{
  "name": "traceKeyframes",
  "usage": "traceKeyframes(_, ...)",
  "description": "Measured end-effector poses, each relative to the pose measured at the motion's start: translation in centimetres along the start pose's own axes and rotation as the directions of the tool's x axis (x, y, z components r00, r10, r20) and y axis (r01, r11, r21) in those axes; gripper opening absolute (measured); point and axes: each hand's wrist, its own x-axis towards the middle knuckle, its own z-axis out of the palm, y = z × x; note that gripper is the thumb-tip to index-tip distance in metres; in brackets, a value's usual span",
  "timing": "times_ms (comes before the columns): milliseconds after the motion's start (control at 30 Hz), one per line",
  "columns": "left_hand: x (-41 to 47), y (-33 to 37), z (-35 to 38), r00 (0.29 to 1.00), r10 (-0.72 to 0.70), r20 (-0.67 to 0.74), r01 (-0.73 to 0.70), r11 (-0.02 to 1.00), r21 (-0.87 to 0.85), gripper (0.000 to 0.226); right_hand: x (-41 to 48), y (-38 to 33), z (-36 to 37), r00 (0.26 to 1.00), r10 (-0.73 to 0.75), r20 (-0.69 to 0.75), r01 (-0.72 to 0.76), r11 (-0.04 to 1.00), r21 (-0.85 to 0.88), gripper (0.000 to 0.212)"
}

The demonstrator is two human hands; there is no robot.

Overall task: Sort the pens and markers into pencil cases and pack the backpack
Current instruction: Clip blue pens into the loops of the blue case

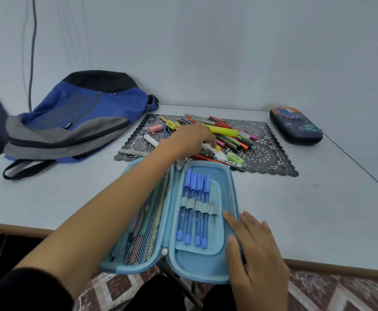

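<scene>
Reaching over the open light-blue pencil case (206, 264), the left hand (192, 138) hangs over the pile of pens and markers (228, 136) on the dark lace mat (271, 158). Its fingers bend down onto a white-barrelled pen, though I cannot tell if they grip it. The right hand (255, 250) lies flat with straight fingers on the case's right edge, holding nothing. The case sits at the near edge of the desk (306, 209), with four blue pens (193, 207) held in elastic loops and coloured ones behind the mesh pocket (147, 221). A blue, grey and black backpack (71, 117) lies at far left. A closed dark case with a cartoon print (295, 129) sits at far right. The backpack's small tag and the green eraser (235, 157) carry print too blurred to read.
</scene>
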Motion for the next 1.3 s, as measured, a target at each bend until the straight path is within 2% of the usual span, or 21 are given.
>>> traceKeyframes(67,0.7,-0.2,1.0,0.997,0.073,0.029,-0.074,0.997,0.018,0.048,0.0,-0.1,0.1,1.000,-0.011,-0.018,0.011,1.000,-0.009,0.043)
traceKeyframes(200,1.6,-0.3,1.4,0.993,0.112,-0.040,-0.113,0.993,-0.020,0.031,0.1,0.0,0.0,1.000,0.001,-0.015,-0.001,1.000,-0.009,0.043)
traceKeyframes(267,1.5,-0.7,1.3,0.994,0.090,-0.069,-0.097,0.990,-0.099,0.031,0.1,0.1,0.0,1.000,0.007,-0.009,-0.007,1.000,-0.015,0.044)
traceKeyframes(333,1.2,-1.3,1.0,0.983,0.013,-0.183,-0.050,0.978,-0.201,0.032,0.1,0.0,-0.1,1.000,0.010,-0.004,-0.010,1.000,-0.018,0.044)
traceKeyframes(433,0.6,-1.6,-0.5,0.895,-0.153,-0.419,-0.054,0.896,-0.442,0.019,0.1,0.0,-0.1,1.000,0.016,-0.003,-0.016,1.000,-0.013,0.044)
traceKeyframes(500,0.3,-1.2,-1.8,0.808,-0.245,-0.535,-0.140,0.803,-0.579,0.016,0.1,0.0,-0.1,1.000,0.020,0.000,-0.020,1.000,-0.012,0.044)
traceKeyframes(567,-0.3,-0.5,-3.2,0.738,-0.341,-0.582,-0.238,0.676,-0.697,0.017,0.0,0.0,0.0,1.000,0.020,0.002,-0.020,1.000,-0.012,0.044)
traceKeyframes(633,-0.8,0.4,-4.4,0.726,-0.418,-0.546,-0.294,0.529,-0.796,0.020,0.0,0.0,0.0,1.000,0.020,-0.001,-0.020,1.000,-0.005,0.044)
traceKeyframes(700,-1.3,1.4,-5.1,0.787,-0.428,-0.443,-0.272,0.405,-0.873,0.022,0.0,0.0,0.0,1.000,0.020,-0.008,-0.020,1.000,0.005,0.044)
traceKeyframes(733,-1.6,1.8,-5.1,0.825,-0.408,-0.390,-0.235,0.379,-0.895,0.022,0.0,0.0,0.0,1.000,0.021,-0.011,-0.021,1.000,0.010,0.044)
traceKeyframes(867,-2.5,3.5,-3.8,0.924,-0.293,-0.245,-0.099,0.436,-0.895,0.020,-0.1,-0.1,-0.1,1.000,0.026,-0.017,-0.025,1.000,0.014,0.044)
traceKeyframes(1000,-2.7,4.2,-2.3,0.939,-0.269,-0.213,-0.044,0.522,-0.852,0.020,-0.2,-0.2,-0.1,0.999,0.039,-0.005,-0.039,0.999,0.028,0.045)
traceKeyframes(1133,-2.7,4.3,-1.7,0.954,-0.285,-0.098,0.051,0.472,-0.880,0.016,-0.2,-0.2,-0.1,0.999,0.042,-0.007,-0.042,0.999,0.034,0.044)
traceKeyframes(1200,-2.8,4.3,-1.3,0.961,-0.271,-0.047,0.095,0.485,-0.869,0.016,-0.2,-0.1,-0.1,0.999,0.037,-0.016,-0.037,0.999,0.029,0.044)
traceKeyframes(1300,-3.0,4.3,-0.5,0.973,-0.229,-0.024,0.117,0.583,-0.804,0.020,-0.1,-0.2,0.0,0.999,0.040,-0.018,-0.040,0.999,0.028,0.044)
